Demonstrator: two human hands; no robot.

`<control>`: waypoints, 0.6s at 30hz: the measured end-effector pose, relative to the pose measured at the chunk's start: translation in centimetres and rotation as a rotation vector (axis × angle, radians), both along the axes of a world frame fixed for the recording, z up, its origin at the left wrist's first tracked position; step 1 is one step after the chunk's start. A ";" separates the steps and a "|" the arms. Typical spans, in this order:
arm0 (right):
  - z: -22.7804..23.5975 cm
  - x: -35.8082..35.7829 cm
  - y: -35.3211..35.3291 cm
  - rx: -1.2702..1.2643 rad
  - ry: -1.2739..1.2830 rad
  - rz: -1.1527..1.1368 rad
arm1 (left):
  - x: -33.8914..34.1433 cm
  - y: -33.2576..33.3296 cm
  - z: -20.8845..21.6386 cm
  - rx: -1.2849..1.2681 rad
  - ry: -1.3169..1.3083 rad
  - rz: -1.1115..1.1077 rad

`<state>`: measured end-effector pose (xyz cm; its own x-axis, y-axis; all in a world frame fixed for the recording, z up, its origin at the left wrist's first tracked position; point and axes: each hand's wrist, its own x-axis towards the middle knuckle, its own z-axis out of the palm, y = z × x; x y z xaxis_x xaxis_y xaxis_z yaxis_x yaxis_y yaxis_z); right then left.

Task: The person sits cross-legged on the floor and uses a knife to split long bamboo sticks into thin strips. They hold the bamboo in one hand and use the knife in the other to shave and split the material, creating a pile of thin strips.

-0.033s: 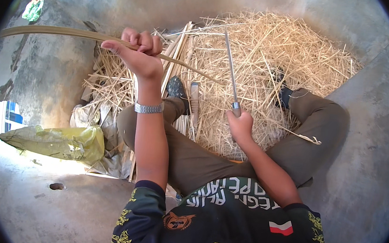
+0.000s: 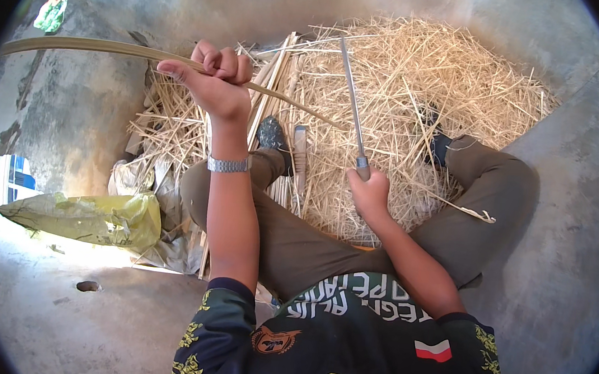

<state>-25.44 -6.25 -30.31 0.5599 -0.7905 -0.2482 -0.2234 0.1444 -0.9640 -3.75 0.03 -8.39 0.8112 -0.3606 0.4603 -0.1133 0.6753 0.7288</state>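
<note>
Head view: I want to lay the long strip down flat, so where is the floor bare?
Bare concrete floor lies right of the right knee, and more below the yellow bag. It is crowded ahead: the pile of shavings and cut strips fill the ground between the left hand and the knife.

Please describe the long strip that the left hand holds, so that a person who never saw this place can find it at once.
Start at the big pile of pale shavings on the concrete floor. At its left edge the raised left hand grips one bamboo strip. Unlike the short straight slats lying below it, this strip is long, thin and bowed, reaching far left over bare floor.
</note>
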 end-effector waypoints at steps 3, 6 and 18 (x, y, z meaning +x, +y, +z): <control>0.7 -0.2 0.7 0.007 -0.081 0.107 | 1.4 0.3 -0.1 0.027 0.053 -0.154; -0.5 -0.3 1.2 0.116 -0.058 0.241 | 1.3 -0.3 -0.3 0.010 0.073 -0.207; 1.2 -0.9 1.5 0.065 -0.026 0.250 | -0.5 -1.3 -0.3 0.097 0.027 -0.187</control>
